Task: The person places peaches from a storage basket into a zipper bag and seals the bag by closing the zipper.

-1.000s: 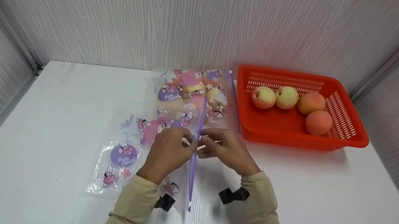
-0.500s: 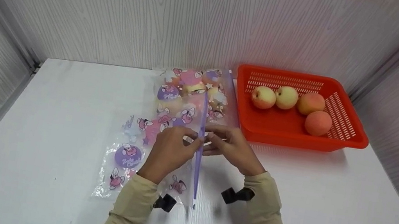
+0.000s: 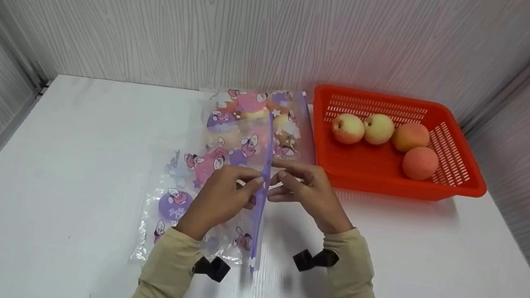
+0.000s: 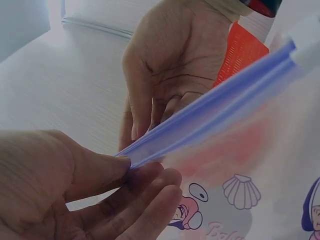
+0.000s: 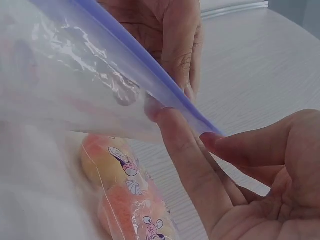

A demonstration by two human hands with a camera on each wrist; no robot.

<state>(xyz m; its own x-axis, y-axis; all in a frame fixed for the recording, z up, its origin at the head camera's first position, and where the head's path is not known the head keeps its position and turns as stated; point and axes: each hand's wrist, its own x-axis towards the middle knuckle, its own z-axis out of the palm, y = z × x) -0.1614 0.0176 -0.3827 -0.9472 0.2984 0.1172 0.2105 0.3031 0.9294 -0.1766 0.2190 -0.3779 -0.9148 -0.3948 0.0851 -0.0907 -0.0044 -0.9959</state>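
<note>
A clear plastic bag with pink and purple cartoon prints (image 3: 207, 168) stands part-raised over the table, its purple zip strip (image 3: 257, 226) upright in the head view. My left hand (image 3: 221, 196) pinches that strip near its middle; in the left wrist view the thumb (image 4: 107, 167) lies on the purple edge. Opposite it, my right hand (image 3: 316, 196) has its thumb (image 5: 240, 147) on the strip and its index finger (image 5: 182, 155) against the plastic, pinching the edge. The strip's lips look slightly parted in the left wrist view. No fruit shows clearly inside this bag.
Behind it lies a similar printed bag (image 3: 251, 102) filled with round fruit. A red basket (image 3: 359, 183) at the back right holds several peach-like fruits (image 3: 420, 163). White table (image 3: 73, 167) extends to both sides, with grained panels (image 3: 159, 12) behind.
Both hands have shifted slightly away from me along the strip. The bag's upper end has risen, and its left edge has slid a little to the right.
</note>
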